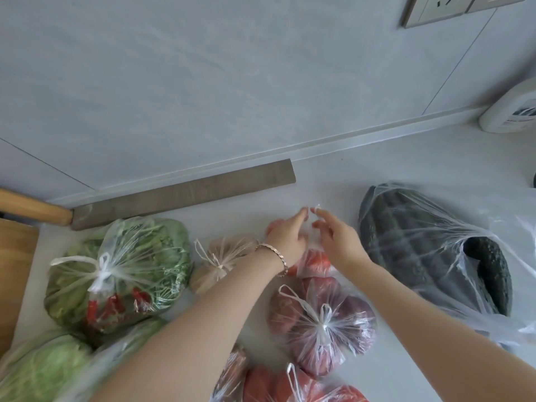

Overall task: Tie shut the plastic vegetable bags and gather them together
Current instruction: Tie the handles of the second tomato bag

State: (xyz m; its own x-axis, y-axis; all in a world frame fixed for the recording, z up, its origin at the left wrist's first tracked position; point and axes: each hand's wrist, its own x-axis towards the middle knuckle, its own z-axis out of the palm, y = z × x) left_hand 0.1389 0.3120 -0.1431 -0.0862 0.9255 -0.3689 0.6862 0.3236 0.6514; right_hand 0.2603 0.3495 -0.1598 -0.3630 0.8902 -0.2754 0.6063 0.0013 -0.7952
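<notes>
Two hands meet over the tomato bag in the middle of the counter. The right hand pinches a wisp of its clear plastic at the fingertips. The left hand, with a bracelet on its wrist, reaches with fingers together, and its grip is too blurred to tell. Knotted bags of greens, brown roots and purple onions lie towards the left and near edges. A squash bag gapes open towards the right edge.
</notes>
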